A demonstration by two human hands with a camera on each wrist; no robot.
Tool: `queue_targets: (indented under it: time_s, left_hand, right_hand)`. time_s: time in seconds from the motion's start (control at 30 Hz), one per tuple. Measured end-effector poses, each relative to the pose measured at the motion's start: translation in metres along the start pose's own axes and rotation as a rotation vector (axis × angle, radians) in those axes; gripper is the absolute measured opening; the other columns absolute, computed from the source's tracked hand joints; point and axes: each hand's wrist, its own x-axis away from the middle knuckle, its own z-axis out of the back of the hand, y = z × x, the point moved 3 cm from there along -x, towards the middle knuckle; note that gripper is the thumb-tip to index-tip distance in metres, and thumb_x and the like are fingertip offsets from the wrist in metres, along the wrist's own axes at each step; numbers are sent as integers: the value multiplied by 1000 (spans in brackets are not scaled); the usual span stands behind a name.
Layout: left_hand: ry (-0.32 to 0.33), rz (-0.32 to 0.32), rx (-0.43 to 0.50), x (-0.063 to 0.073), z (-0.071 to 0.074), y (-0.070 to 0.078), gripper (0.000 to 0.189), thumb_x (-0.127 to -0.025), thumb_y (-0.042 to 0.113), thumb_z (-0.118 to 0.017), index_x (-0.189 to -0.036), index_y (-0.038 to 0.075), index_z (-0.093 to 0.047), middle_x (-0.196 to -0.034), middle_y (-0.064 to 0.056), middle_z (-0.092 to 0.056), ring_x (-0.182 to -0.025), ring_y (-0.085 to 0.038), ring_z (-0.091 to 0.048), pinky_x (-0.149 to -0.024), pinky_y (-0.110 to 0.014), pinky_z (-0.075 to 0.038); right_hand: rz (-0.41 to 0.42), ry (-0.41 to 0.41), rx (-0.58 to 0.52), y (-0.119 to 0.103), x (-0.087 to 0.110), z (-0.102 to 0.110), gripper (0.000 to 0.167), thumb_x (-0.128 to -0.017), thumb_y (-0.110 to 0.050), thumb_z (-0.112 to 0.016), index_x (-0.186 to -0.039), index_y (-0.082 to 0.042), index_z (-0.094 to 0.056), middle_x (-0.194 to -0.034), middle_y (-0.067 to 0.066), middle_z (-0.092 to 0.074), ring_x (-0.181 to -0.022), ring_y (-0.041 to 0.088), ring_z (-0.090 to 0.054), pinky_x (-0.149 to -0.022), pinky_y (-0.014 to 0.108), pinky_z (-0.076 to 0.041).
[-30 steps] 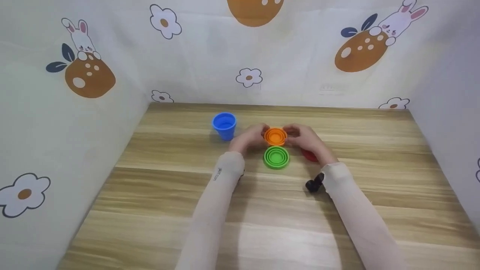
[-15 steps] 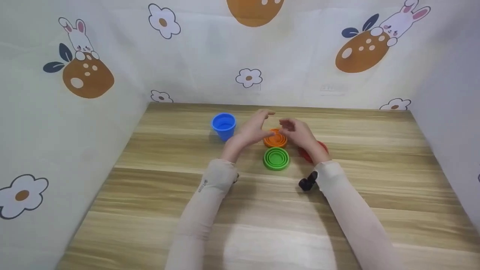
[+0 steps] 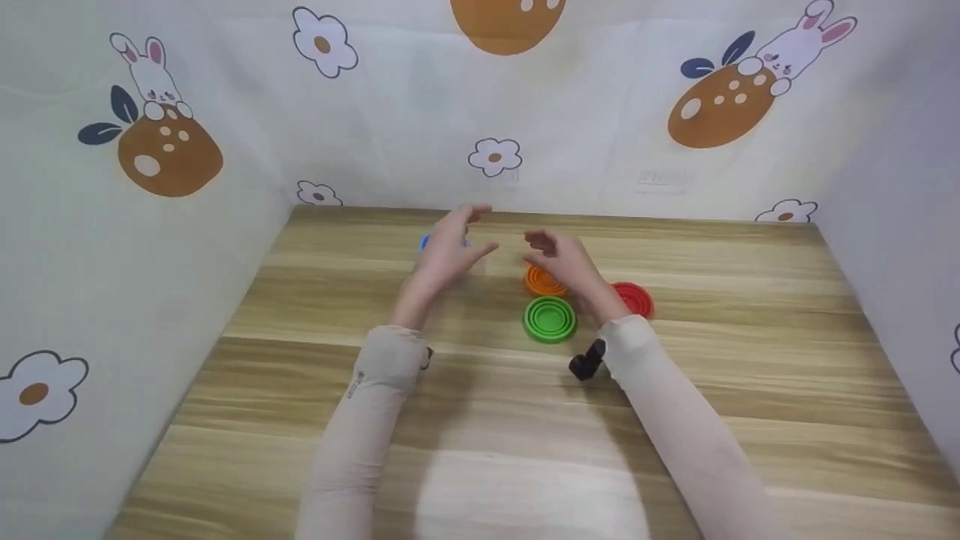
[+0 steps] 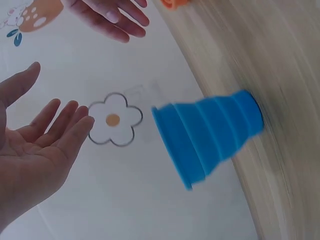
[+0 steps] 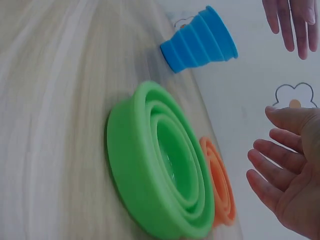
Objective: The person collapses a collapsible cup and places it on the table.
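My left hand hangs over the blue collapsible cup, covering most of it in the head view; its fingers are spread and hold nothing. The left wrist view shows that cup extended to full height and upright on the table. My right hand is relaxed and bare of any object, above the flattened orange collapsible cup, partly hiding it. Just in front of the orange cup lies the flattened green collapsible cup. A flattened red collapsible cup sits to the right, partly behind my right wrist.
The wood-grain table ends at a back wall covered in printed cloth, with more cloth along both sides. A black wrist camera mount sticks out from my right sleeve, low over the table.
Both hands have let go of the orange cup and risen from it. My left hand has moved left over the blue cup; the right has shifted slightly left, uncovering more of the red cup.
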Motion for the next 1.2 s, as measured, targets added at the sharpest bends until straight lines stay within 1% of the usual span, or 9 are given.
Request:
queue_targets:
  time_s: [0.17,0.3,0.37,0.53,0.67,0.8,1.0,1.13,1.2]
  left_hand:
    - [75,44,59,6,15,-17,53,-94,18,-68,-143,8,-49,-147,-12,-52,-140,-28,-45,-119,-42,-37]
    - [131,59,98,11,23,-33,52,-95,13,-66,-143,5,-48,-148,-14,-51,-142,-30,-43,-120,-43,-36]
    - [156,68,114,13,25,-41,52,-95,10,-66,-143,4,-48,-148,-15,-50,-142,-31,-42,-120,-43,-36]
    - [180,94,179,18,28,-59,54,-94,7,-66,-145,3,-45,-150,-17,-47,-145,-33,-38,-122,-43,-34]
    - [186,110,212,20,29,-71,58,-93,5,-67,-145,0,-43,-152,-19,-44,-146,-35,-37,-123,-44,-33]
    - [171,155,255,19,29,-84,65,-90,4,-69,-148,-1,-39,-156,-20,-38,-147,-37,-34,-123,-46,-31]
    - [92,264,335,21,23,-100,79,-89,5,-71,-155,3,-27,-163,-17,-28,-151,-34,-28,-125,-44,-27]
    - [45,295,349,21,20,-106,79,-91,5,-69,-155,-2,-22,-160,-22,-31,-149,-35,-33,-124,-44,-29]
    - [30,294,353,20,18,-107,76,-92,3,-67,-153,-6,-23,-157,-26,-34,-147,-37,-36,-123,-44,-31]
  right_hand:
    - [58,8,-21,-8,-7,-15,47,-95,-15,-67,-136,4,-55,-138,22,-59,-132,33,-55,-114,41,-45]
    - [88,0,-56,-12,-10,-28,47,-95,-13,-67,-136,6,-53,-137,23,-59,-132,33,-55,-113,40,-46]
    - [84,-12,-64,-14,-10,-33,48,-95,-13,-67,-137,4,-53,-138,22,-59,-132,33,-55,-113,40,-46]
    - [66,-24,-82,-15,-10,-43,46,-95,-12,-66,-138,2,-53,-140,20,-58,-132,32,-55,-113,42,-46]
    - [61,-20,-138,-15,-10,-51,47,-96,-14,-66,-138,2,-53,-140,19,-58,-131,30,-56,-112,40,-47]
    - [52,-28,-189,-15,-11,-61,48,-96,-17,-66,-139,0,-52,-141,17,-58,-131,29,-57,-112,39,-47]
    - [27,-43,-259,-15,-11,-75,45,-97,-15,-64,-140,-5,-53,-142,13,-58,-131,27,-57,-112,40,-47]
    - [22,-53,-337,-17,-10,-81,47,-96,-12,-65,-140,-5,-52,-143,15,-58,-131,28,-57,-112,40,-47]
    - [25,-57,-361,-18,-10,-84,48,-96,-11,-66,-141,-3,-52,-142,16,-58,-131,29,-58,-112,39,-47]
